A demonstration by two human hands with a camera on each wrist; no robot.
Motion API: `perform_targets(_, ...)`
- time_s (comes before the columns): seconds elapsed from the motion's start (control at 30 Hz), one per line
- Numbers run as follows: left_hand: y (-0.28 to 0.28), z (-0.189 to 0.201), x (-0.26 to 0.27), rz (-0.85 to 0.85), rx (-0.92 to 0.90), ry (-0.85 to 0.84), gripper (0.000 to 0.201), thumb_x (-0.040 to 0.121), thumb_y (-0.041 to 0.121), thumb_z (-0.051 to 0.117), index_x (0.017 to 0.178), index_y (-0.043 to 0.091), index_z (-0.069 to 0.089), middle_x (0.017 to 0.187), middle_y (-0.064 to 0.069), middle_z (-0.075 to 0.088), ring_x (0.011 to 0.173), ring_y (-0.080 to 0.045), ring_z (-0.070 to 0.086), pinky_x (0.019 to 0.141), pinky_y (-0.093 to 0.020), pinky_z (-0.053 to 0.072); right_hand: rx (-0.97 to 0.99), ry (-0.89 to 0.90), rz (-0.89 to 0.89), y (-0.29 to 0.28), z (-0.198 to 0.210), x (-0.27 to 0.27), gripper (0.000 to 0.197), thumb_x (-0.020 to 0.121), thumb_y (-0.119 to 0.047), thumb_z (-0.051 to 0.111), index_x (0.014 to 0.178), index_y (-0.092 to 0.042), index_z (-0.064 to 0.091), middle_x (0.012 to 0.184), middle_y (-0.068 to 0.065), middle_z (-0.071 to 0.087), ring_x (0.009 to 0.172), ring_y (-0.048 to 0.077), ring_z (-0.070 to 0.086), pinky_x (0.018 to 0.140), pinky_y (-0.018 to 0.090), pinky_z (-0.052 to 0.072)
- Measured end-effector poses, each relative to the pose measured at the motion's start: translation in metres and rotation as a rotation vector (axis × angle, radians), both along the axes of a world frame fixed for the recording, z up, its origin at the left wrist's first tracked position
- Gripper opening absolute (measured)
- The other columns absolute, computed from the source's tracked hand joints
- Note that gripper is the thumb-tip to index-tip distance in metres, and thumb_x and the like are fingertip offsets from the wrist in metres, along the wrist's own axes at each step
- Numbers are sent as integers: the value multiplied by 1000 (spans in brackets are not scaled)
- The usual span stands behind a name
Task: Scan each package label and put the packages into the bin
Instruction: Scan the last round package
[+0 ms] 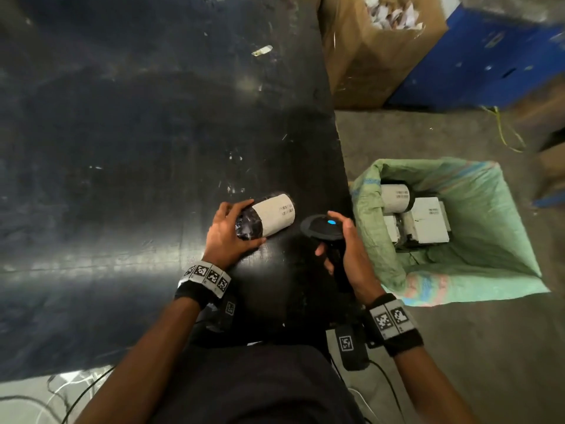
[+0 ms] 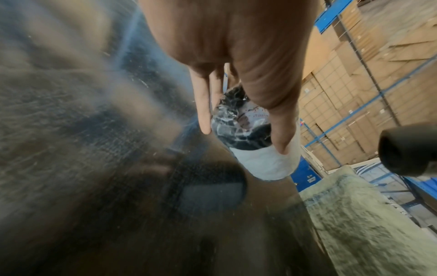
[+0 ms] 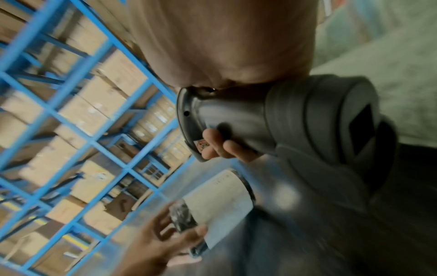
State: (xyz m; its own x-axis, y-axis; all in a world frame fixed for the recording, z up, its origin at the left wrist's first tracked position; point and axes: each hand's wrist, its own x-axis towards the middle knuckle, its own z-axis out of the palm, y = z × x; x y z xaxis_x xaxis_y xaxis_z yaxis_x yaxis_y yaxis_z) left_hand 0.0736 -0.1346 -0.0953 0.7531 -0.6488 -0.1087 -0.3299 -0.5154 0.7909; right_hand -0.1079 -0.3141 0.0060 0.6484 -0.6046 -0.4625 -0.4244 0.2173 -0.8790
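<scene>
A warehouse with tall blue metal racking, stacked with brown cartons, stands behind the work spot, and a grey concrete floor runs along the right. The wide, scuffed black desk fills most of the head view; its right edge runs down past the bin, and its broad left and far parts carry only a small scrap of paper. Beyond the desk's far right corner sits an open brown cardboard box holding white paper scraps, with a blue plastic crate just beside it. On the floor, close against the desk's right edge, stands the square bin lined with a green woven sack; inside it lie several white-labelled packages, one of them a roll.

Near the desk's right edge lies the black plastic-wrapped cylindrical package with a white barcode label, on its side. The left hand grips its dark end, fingers curled over the top and thumb underneath. Just to its right, between package and bin, the right hand is wrapped around the grip of a black handheld barcode scanner with a lit blue spot on its head, whose head points toward the label. Both wrists wear black bands with square printed markers
</scene>
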Motion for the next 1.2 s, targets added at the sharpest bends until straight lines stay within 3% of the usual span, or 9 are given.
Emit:
perform_targets(0.13, 4, 7, -5, 61, -32, -54, 93, 59, 39, 95, 141, 30, 52, 127, -4, 49, 113, -20, 57, 90, -35, 55, -29, -80, 1, -1, 25, 9, 51, 97, -56, 25, 133, -31, 50, 78, 24, 61, 44, 21, 44, 43, 27, 35)
perform_targets(0.33, 9, 9, -8, 104, -35, -82, 93, 59, 39, 95, 142, 31, 52, 128, -5, 48, 115, -24, 57, 90, -37, 57, -41, -112, 67, 0, 43, 17, 54, 94, -59, 26, 133, -30, 50, 75, 21, 60, 43, 18, 45, 44, 26, 36)
perform_targets(0.63, 9, 9, -5, 133, -33, -92, 93, 60, 42, 94, 142, 31, 51, 129, -4, 48, 114, -21, 57, 91, -33, 56, -47, -82, 111, -4, 43, 23, 47, 100, -51, 26, 134, -30, 50, 93, 20, 67, 55, 17, 55, 42, 27, 39)
perform_targets(0.73, 11, 9, -3, 143, -27, -102, 94, 60, 43, 94, 142, 31, 51, 128, -4, 48, 114, -22, 57, 90, -35, 57, -56, 53, 146, -8, 27, 19, 43, 101, -51, 27, 134, -34, 49, 95, 16, 69, 55, 14, 58, 43, 29, 41)
perform_targets(0.83, 13, 9, 0, 147, -29, -112, 94, 59, 43, 94, 142, 30, 52, 127, -5, 49, 112, -22, 58, 88, -37, 59, -72, 238, 154, -10, -3, 12, 36, 96, -58, 33, 123, -43, 52, 90, 15, 72, 62, 27, 59, 48, 33, 43)
perform_targets(0.9, 16, 10, 2, 146, -19, -117, 94, 59, 42, 95, 142, 29, 53, 127, -6, 49, 111, -22, 59, 87, -37, 59, -29, 314, 131, -11, -23, 6, 36, 96, -59, 34, 121, -41, 52, 83, 15, 71, 59, 30, 56, 47, 31, 43)
perform_targets(1.03, 20, 14, 5, 155, -24, -143, 95, 57, 41, 96, 141, 29, 54, 126, -5, 50, 110, -22, 60, 86, -37, 60, 94, 312, 6, -14, -56, -3, 37, 99, -54, 32, 128, -33, 44, 79, 16, 66, 48, 24, 54, 47, 28, 44)
perform_targets(1.2, 23, 23, 3, 178, -63, -155, 92, 56, 39, 97, 138, 28, 57, 123, -4, 52, 106, -19, 62, 89, -32, 57, 150, 216, -104, -18, -91, -3, 38, 101, -49, 33, 136, -33, 31, 88, 19, 66, 56, 29, 63, 53, 30, 50)
